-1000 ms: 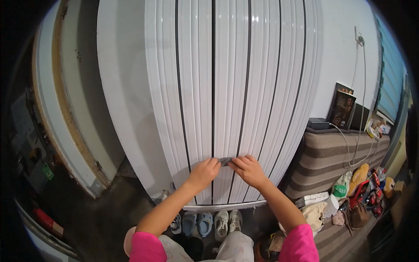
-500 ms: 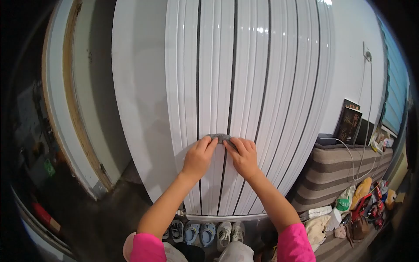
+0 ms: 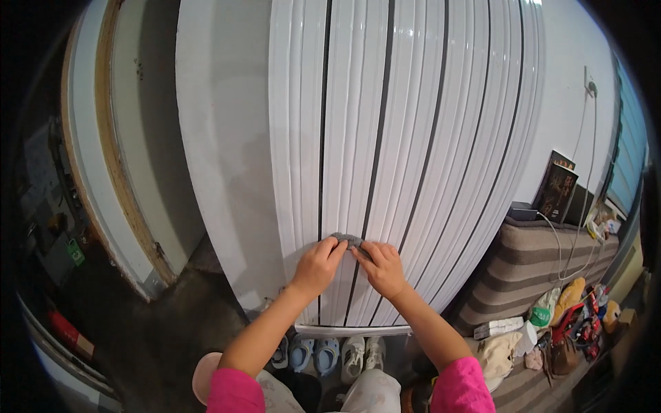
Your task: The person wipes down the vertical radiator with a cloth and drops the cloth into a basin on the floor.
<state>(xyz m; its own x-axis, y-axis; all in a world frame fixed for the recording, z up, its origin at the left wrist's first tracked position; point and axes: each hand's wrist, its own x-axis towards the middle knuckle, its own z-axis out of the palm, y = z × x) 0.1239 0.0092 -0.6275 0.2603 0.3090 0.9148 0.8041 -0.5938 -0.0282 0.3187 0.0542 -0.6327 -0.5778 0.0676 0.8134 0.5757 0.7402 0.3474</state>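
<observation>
Both hands pinch a small grey cloth (image 3: pixel 349 240) against the lower part of a white radiator (image 3: pixel 406 172) with upright slats and dark gaps between them. My left hand (image 3: pixel 320 265) grips the cloth's left end, its fingers closed. My right hand (image 3: pixel 380 268) holds the right end, also with bent, closed fingers. The cloth lies across a slat and bunches up between the two thumbs. Part of it is hidden under the fingers.
Below the radiator stand blue clogs (image 3: pixel 326 356) and white sneakers (image 3: pixel 352 359). On the right is a striped sofa (image 3: pixel 530 265) with books (image 3: pixel 556 189), a cable and a pile of bags and toys. A door frame (image 3: pixel 110 138) rises on the left.
Both hands and the grey cloth have slid down along the radiator slats. The view has shifted slightly, so the radiator sits a little further right. The grip looks the same.
</observation>
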